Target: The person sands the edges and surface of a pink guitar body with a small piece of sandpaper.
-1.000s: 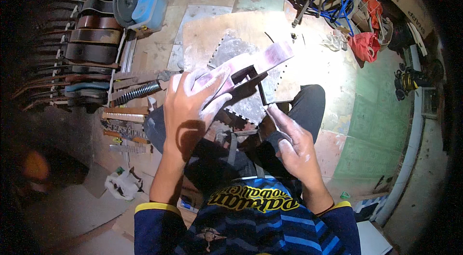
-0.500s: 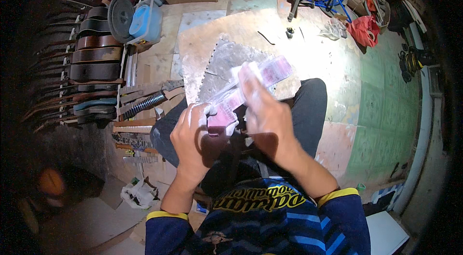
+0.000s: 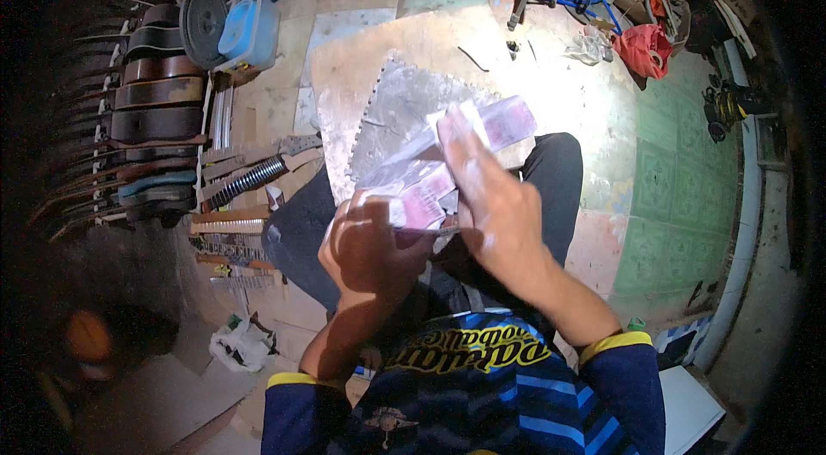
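- Green floor tiles run down the right side of the frame.
- A row of guitars, bodies facing the middle, fills the upper left.
- A dark blue shirt with yellow cuffs spans the lower middle.
- A pale board lies on the floor at upper centre, under a grey mat with toothed edges.
- The pink-and-white workpiece is held slanting across the centre, in front of the mat, its far end toward the upper right.
- The right hand lays its extended fingers, close together, over the workpiece's middle.
- The left hand, mostly in shadow, curls round the workpiece's lower-left end.
- A clear tub with something blue inside stands at upper left.
- A red bag lies at upper right.
- A small white piece shows by the right fingertips; whether they pinch it, I cannot tell.
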`<state>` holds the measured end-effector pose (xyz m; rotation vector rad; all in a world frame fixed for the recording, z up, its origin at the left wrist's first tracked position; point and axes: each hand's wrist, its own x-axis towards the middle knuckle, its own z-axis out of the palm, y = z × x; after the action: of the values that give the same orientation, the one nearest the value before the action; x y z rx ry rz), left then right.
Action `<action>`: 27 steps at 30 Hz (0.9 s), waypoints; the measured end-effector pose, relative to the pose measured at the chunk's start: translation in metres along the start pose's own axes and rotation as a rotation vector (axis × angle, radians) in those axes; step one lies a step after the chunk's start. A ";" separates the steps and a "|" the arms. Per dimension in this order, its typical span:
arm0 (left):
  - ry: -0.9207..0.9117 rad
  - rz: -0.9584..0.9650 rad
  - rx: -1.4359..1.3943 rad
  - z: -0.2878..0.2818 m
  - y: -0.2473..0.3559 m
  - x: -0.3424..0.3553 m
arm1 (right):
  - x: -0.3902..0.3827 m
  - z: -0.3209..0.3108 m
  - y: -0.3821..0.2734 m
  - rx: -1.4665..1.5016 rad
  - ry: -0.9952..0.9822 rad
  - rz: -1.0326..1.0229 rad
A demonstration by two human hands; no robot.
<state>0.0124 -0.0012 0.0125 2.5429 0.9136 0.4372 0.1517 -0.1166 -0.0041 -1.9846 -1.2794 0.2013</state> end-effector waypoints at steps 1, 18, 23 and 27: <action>-0.007 -0.012 0.017 0.000 0.000 0.000 | 0.002 0.000 0.000 -0.031 0.003 0.004; -0.006 -0.103 0.031 0.005 -0.007 0.002 | -0.019 0.007 -0.030 -0.090 -0.047 0.027; 0.034 -0.013 0.037 0.002 -0.005 0.004 | -0.004 0.009 -0.021 -0.125 -0.022 -0.016; 0.044 0.006 0.016 -0.001 -0.012 0.010 | -0.024 0.008 -0.035 -0.088 -0.170 0.008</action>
<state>0.0127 0.0142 0.0089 2.5606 0.9296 0.4909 0.1113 -0.1246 0.0072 -2.0832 -1.4095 0.3293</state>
